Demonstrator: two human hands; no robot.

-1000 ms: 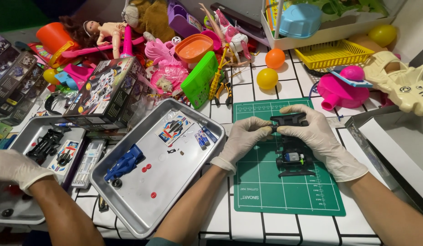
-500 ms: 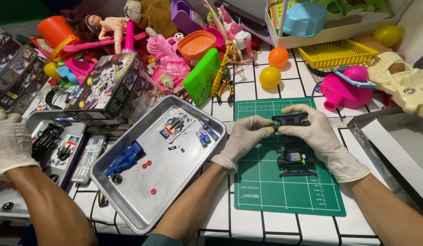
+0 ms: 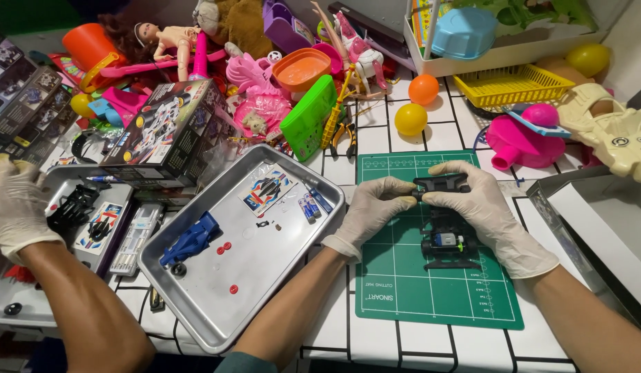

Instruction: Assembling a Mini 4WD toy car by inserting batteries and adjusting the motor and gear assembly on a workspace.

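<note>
My left hand [image 3: 372,207] and right hand [image 3: 482,207], fingers pinching a black toy car chassis [image 3: 442,220] over the green cutting mat [image 3: 438,290] | motor seated; blue car body [image 3: 190,240] and red parts wait in the metal tray [image 3: 265,304]; assembly looks partway

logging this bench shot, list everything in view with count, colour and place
toy car frame: 1, black, on the mat, under both hands
cutting mat: 1, green, on the tiled table
metal tray: 1, silver, left of the mat
car body shell: 1, blue, in the tray
small wheels: several, red, in the tray
sticker sheet: 1, in the tray
kit box: 1, dark, behind the tray
balls: 2, yellow and orange, behind the mat
basket: 1, yellow, far right
co-worker's gloved hand: 1, white, far left
left hand: white glove, on frame
right hand: white glove, on frame
</note>
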